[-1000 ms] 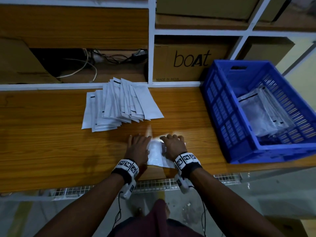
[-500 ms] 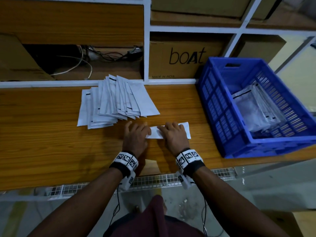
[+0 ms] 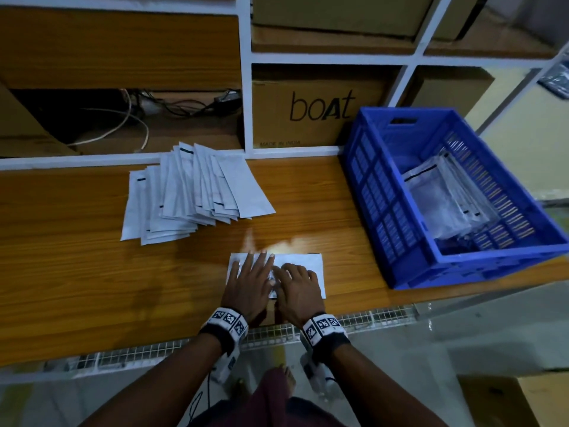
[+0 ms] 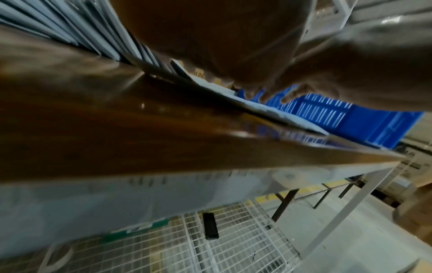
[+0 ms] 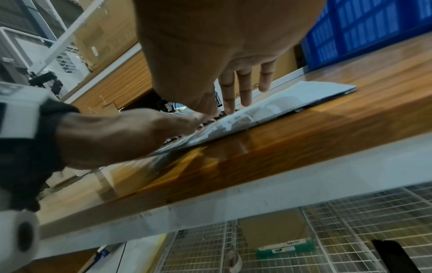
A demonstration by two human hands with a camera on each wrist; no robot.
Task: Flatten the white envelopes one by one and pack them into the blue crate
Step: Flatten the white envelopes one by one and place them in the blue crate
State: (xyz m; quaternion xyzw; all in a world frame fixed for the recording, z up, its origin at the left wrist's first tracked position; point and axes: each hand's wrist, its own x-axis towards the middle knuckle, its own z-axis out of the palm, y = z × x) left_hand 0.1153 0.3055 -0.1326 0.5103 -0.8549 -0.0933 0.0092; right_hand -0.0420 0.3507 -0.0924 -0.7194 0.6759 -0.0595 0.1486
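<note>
One white envelope lies flat near the front edge of the wooden table. My left hand presses on its left half with fingers spread straight. My right hand presses beside it on the middle; the right wrist view shows its straight fingers on the envelope. A fanned pile of white envelopes lies further back on the left. The blue crate stands at the right with several flattened envelopes inside.
White shelving rises behind the table, with a cardboard box marked "boAt" and loose cables in its compartments. A wire-mesh shelf runs under the table's front edge.
The envelope went from a narrow folded strip to a wider flat sheet, and both hands slid back toward me over it, closer together.
</note>
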